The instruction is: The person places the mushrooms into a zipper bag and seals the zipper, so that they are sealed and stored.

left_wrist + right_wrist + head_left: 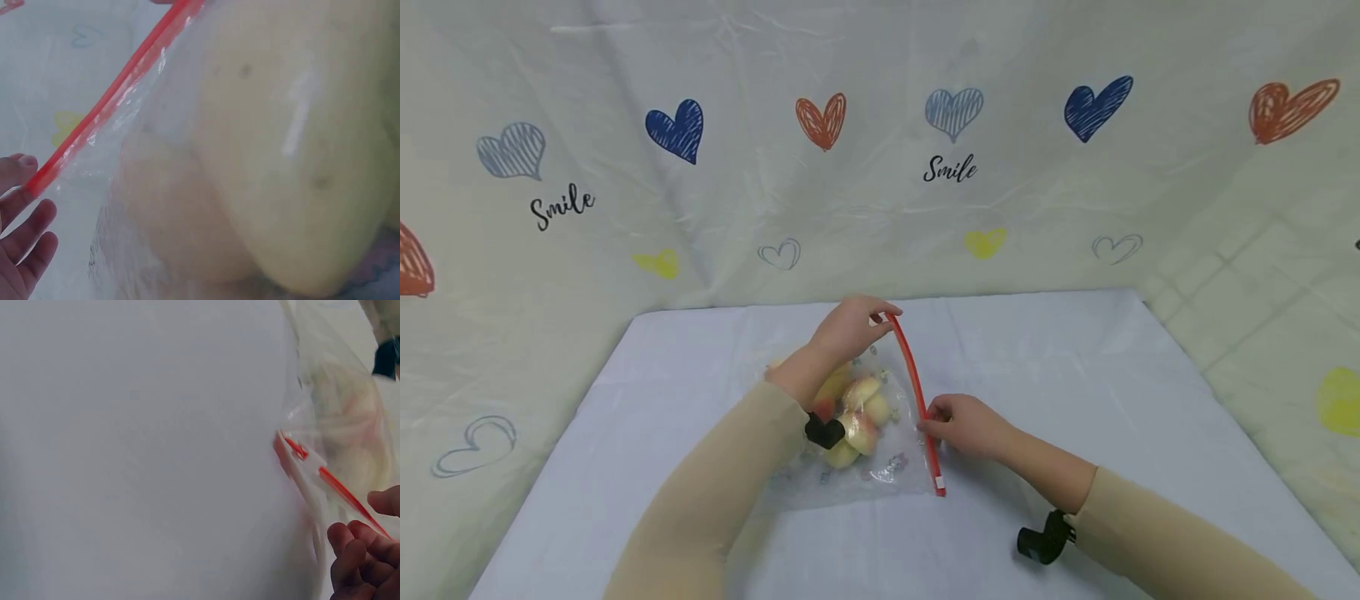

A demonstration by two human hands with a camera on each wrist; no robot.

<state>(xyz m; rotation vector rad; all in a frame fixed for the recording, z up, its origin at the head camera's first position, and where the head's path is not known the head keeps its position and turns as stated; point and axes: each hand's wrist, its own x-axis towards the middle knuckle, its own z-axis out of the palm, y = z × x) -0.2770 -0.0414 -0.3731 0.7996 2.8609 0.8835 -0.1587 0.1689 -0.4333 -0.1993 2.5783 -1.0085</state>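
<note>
A clear plastic zip bag (876, 483) lies on the table, its mouth edged by a red zip strip (913, 372). Inside are several pale yellow fruits (861, 432) with a red blush, resembling peaches. My left hand (847, 327) pinches the far end of the strip between thumb and index finger; the other fingers (39, 219) are spread apart. Farther down the strip, my right hand (968, 427) pinches it between thumb and fingers. A white slider (939, 482) sits near the strip's near end. In the left wrist view, the fruits loom large behind the plastic.
A white cloth covers the table (1060, 367) under the bag. Behind it hangs a pale backdrop (880, 50) printed with hearts and the word Smile. Each wrist carries a small black camera, such as the right wrist camera (1042, 540).
</note>
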